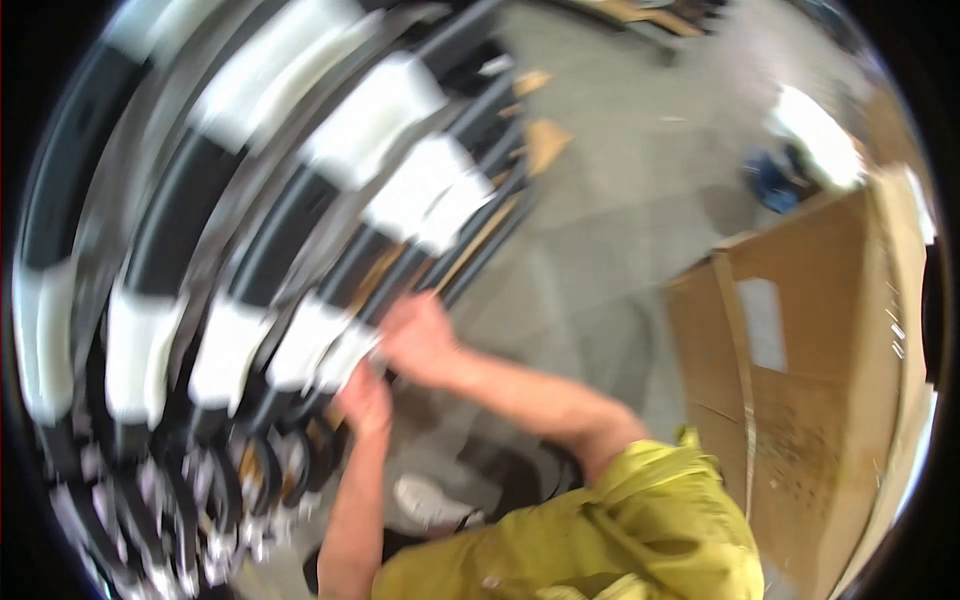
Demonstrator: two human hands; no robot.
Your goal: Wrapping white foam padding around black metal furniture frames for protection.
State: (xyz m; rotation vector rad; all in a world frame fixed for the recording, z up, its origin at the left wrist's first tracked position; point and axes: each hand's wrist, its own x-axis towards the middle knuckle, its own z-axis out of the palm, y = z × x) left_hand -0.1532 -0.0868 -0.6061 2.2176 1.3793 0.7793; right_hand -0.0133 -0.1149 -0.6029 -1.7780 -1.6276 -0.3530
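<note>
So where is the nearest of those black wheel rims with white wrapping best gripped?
Probably on the white-wrapped band of the nearest rim, where the left hand and right hand already meet. Coming from its open right side looks best, since more rims crowd its left. Blur hides the exact grip.

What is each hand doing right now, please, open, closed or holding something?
Left hand: at the white-wrapped black frames; grip blurred, cannot be told.
Right hand: on the same frames; cannot be told.
</note>
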